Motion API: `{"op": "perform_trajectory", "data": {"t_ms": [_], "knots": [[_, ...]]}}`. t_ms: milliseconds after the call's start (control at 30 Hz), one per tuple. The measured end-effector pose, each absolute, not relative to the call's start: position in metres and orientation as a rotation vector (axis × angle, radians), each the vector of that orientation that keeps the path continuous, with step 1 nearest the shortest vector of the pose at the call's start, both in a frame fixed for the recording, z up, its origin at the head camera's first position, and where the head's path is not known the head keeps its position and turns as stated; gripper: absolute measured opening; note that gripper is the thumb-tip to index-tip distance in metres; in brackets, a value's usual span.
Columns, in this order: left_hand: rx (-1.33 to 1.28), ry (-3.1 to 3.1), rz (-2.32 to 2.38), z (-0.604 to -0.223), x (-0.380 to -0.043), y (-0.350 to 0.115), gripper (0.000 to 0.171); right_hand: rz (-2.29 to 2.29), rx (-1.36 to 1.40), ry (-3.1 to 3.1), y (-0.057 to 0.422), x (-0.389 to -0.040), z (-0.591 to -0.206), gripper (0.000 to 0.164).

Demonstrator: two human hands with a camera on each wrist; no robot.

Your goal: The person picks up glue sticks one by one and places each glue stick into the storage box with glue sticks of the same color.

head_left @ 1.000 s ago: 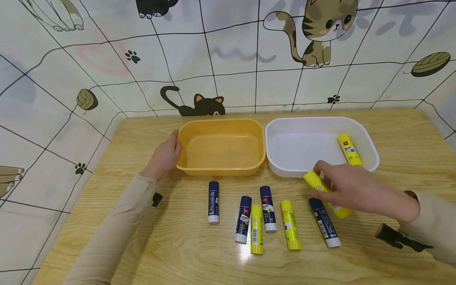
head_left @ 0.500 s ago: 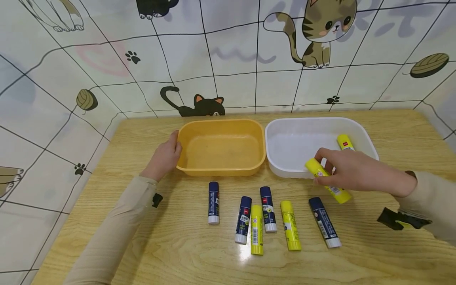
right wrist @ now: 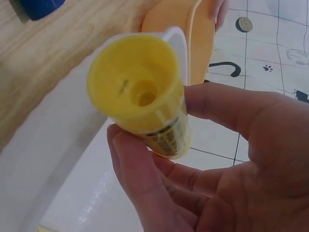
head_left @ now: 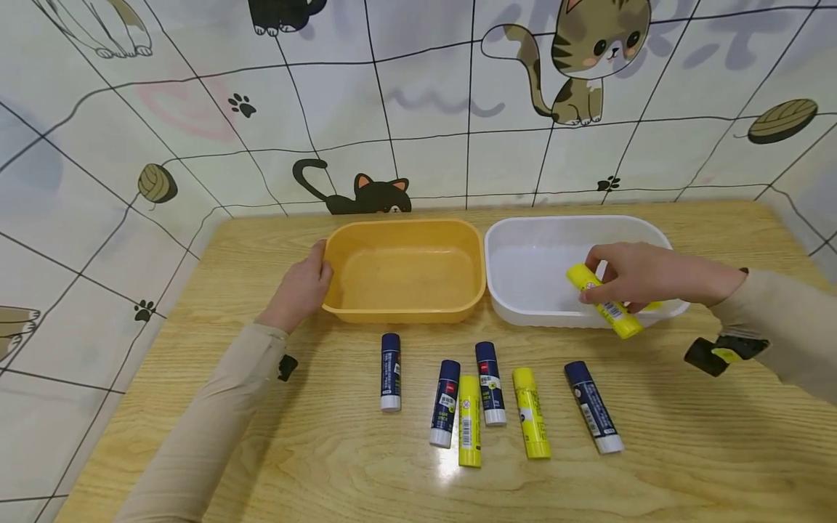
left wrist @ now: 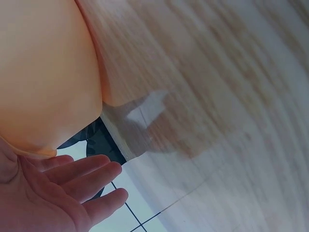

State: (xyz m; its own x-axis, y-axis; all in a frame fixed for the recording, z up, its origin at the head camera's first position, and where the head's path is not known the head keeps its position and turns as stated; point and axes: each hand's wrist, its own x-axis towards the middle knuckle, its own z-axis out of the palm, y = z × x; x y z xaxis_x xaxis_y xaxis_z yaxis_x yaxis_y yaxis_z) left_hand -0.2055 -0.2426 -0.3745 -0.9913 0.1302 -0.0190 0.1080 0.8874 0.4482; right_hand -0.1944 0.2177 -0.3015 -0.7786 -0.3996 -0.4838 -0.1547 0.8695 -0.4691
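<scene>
A yellow glue stick [head_left: 613,311] is pinched between the thumb and fingers of my right hand [head_left: 644,274], over the front part of the white plastic basin [head_left: 523,317]. In the right wrist view its hollow yellow end [right wrist: 135,79] faces the camera. Another yellow glue stick in that basin is mostly hidden behind the hand. My left hand [head_left: 299,289] rests against the left end of the orange plastic basin [head_left: 405,317]. Its fingers [left wrist: 91,176] look fairly straight by the rim in the left wrist view, with the thumb hidden.
Navy glue sticks with white ends, such as the leftmost navy stick [head_left: 390,372] and the rightmost navy stick [head_left: 593,407], lie in front of the basins. Two yellow sticks, a middle one [head_left: 469,421] and one farther right [head_left: 532,414], lie among them. A cat-patterned wall covering [head_left: 431,167] stands behind.
My right hand has lifted the yellow glue stick up and away from beside the rightmost navy stick, to over the white basin. The left hand stays at the orange basin.
</scene>
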Motion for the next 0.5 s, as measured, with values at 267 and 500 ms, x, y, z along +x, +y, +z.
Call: {"op": "perform_trajectory", "data": {"t_ms": [267,500], "knots": [[0.209,3.005,0.727,-0.376,-0.206,-0.242,0.049,-0.534,-0.359,2.452,0.22,-0.211,-0.301,0.055],[0.202,3.004,0.701,-0.375,-0.207,-0.242,0.049,-0.507,-0.344,2.442,0.223,-0.226,-0.301,0.054]]}}
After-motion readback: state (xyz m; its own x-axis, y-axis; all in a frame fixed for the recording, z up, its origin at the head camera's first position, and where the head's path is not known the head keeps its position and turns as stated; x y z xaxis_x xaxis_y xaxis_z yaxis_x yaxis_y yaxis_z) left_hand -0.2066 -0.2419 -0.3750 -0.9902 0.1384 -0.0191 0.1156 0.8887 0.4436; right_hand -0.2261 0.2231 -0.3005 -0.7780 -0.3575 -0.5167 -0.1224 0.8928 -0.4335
